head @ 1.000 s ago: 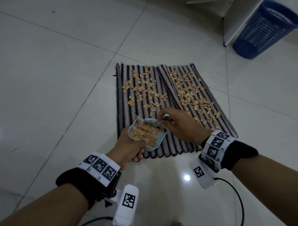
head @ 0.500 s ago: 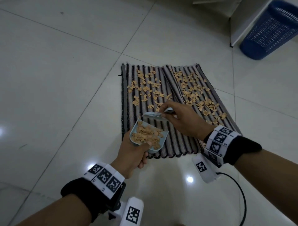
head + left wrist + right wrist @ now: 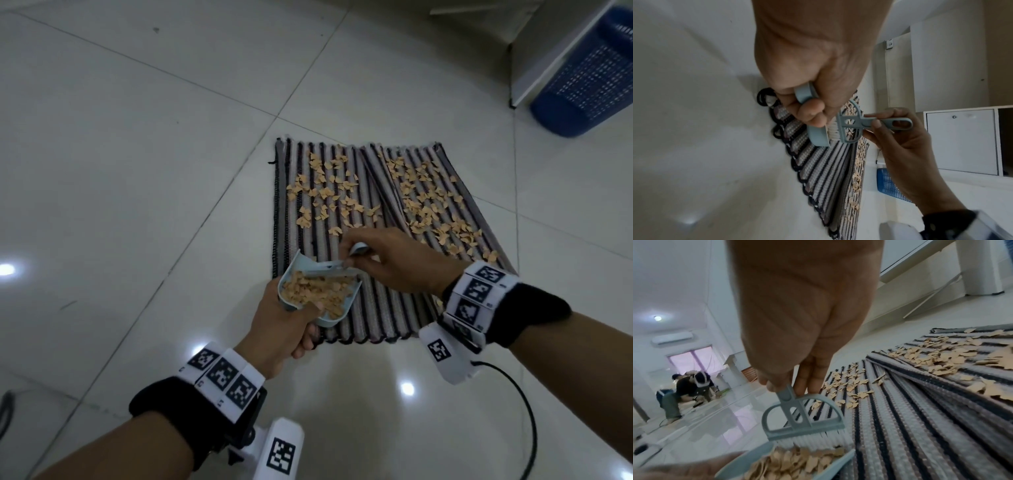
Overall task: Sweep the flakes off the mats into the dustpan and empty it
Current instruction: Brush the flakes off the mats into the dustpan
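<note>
The dustpan (image 3: 317,294) is up off the striped mats (image 3: 387,310) now. A second ago its lip sat lower against the near mat; it has since risen and tipped back, so the load stays in. The left hand (image 3: 284,330) has its fingers wrapped round the dustpan handle, while the right hand (image 3: 390,260) pinches the small brush (image 3: 337,269) by its handle, bristles resting at the pan's mouth, at about twelve o'clock from the heap inside. The brush has slid from the mat to the pan's open edge, and that reads as one scoop finished, the last flakes being tucked in.

In the right wrist view, white bristles touch the pile of flakes (image 3: 797,464) in the pan. That's a full pan, I'd judge, ready for a trip to the blue basket (image 3: 589,78) standing at one o'clock, well apart from the mats.

The count: two mats, side by side on the tiled floor (image 3: 137,171), inner edges overlapping. One dustpan, one brush, one basket. Loose flakes (image 3: 329,192) are too many to number: two scattered patches, one on each mat, both toward the far half. The near strip is swept.

So part done, plenty left, and the emptying not yet begun.
</note>
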